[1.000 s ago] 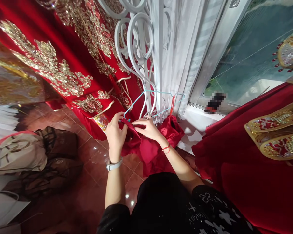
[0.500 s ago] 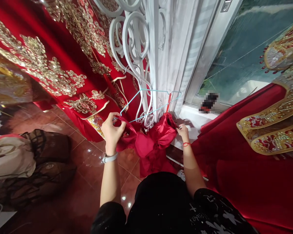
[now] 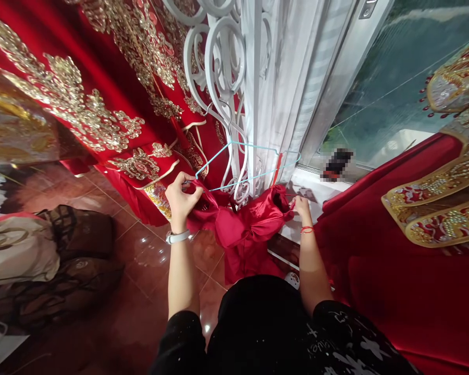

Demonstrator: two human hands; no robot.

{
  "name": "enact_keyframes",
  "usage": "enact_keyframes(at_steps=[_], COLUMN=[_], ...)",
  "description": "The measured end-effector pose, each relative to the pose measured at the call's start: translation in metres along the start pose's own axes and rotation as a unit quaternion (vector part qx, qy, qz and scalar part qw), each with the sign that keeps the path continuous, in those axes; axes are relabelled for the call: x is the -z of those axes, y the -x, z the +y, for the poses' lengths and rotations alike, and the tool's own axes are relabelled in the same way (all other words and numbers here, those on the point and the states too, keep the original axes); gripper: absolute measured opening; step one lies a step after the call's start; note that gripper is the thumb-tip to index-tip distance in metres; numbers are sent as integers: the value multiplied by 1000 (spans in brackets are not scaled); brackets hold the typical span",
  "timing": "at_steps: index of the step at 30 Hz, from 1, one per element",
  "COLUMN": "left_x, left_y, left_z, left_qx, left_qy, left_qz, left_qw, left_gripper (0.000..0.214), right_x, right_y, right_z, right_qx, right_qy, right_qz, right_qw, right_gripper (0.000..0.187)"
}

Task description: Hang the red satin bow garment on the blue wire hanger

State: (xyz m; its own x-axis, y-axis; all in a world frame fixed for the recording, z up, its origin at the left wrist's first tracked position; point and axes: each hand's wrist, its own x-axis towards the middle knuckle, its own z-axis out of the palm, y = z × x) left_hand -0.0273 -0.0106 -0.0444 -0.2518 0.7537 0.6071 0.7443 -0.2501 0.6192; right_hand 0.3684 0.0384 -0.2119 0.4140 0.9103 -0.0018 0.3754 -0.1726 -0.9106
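Observation:
A plain red satin garment (image 3: 242, 226) hangs from a light blue wire hanger (image 3: 245, 161) hooked on a white ornate metal grille (image 3: 219, 78). My left hand (image 3: 183, 197), with a white wristband, pinches the garment's left edge by the hanger's left end. My right hand (image 3: 301, 206), with a red string at the wrist, grips the garment's right edge below the hanger's right end. A thin red strap (image 3: 277, 167) runs up from the cloth to the hanger.
Red gowns with gold embroidery (image 3: 86, 104) hang at the left, and another red embroidered gown (image 3: 410, 245) spreads at the right. White curtain (image 3: 293, 78) and a window (image 3: 394, 83) stand behind. Bags (image 3: 42, 255) lie on the brown tiled floor (image 3: 140, 291).
My right hand left the garment's left side, where both hands worked together, and moved to its right edge. The red cloth now spreads wider under the hanger.

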Motion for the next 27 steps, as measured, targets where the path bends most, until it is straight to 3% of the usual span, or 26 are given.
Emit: enact_keyframes(at_steps=[4, 7, 9, 11, 17, 23, 27], left_x=[0, -1, -1, -2, -4, -4, -1], left_y=[-4, -8, -11, -13, -8, -1, 1], left_z=[-3, -7, -10, -12, -16, -12, -10], left_qx=[-12, -9, -10, -16, -41, -32, -12], left_qy=[37, 44, 47, 54, 89, 82, 63], left_qz=[-7, -13, -17, -23, -27, -31, -37], left_qw=[999, 999, 999, 998, 995, 996, 997], left_gripper=[16, 15, 14, 14, 13, 14, 13], right_x=[29, 49, 57, 59, 61, 69, 67], right_y=[-4, -3, 1, 6, 18, 22, 27], right_z=[-29, -58, -79, -100, -150, -176, -182], right_qx=[37, 130, 190, 228, 291, 356, 369], right_qy=[-189, -337, -368, -338, -228, -97, -98], right_qz=[22, 38, 60, 69, 2, 2, -40], right_qw=[981, 932, 908, 910, 929, 930, 923], right_gripper=[26, 23, 23, 23, 23, 11, 23])
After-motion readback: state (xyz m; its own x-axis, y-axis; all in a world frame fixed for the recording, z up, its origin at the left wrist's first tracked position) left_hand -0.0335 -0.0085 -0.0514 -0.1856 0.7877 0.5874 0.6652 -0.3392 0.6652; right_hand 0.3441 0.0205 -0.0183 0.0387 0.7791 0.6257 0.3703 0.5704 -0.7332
